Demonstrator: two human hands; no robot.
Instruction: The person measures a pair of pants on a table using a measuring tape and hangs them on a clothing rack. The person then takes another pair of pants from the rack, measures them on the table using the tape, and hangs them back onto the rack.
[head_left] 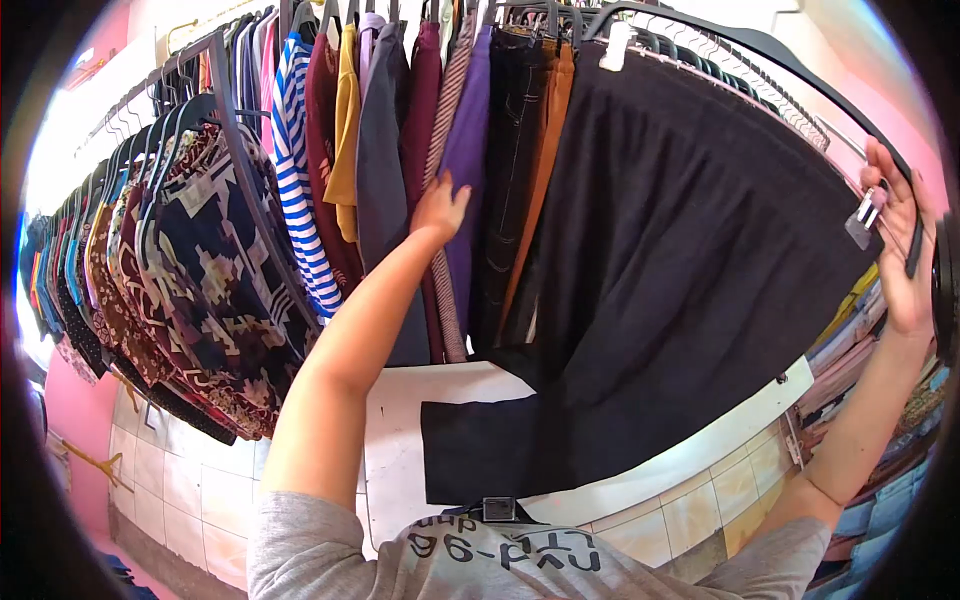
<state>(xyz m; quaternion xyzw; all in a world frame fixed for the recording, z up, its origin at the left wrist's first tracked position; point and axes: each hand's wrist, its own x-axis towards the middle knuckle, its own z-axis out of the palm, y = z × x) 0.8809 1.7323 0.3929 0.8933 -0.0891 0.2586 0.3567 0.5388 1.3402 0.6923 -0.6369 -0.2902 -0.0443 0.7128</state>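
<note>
Black trousers [690,230] hang from a black hanger [750,42] with clips, spread across the right half of the view. At their upper right corner, beside the metal clip [863,218], is my right hand [900,235], its fingers around the end of the hanger. My left hand [442,208] reaches into the row of hanging clothes, fingers apart, touching a striped garment [450,110] next to a purple one [470,140]. The lower part of the trousers lies folded over a white surface [400,430] in front of my body.
Patterned clothes [215,260] hang on a rack at the left. A blue-and-white striped garment [292,150], a mustard one [346,130] and several others hang in the middle. Folded clothes [880,430] are stacked at the right. Below is a tiled floor [222,495].
</note>
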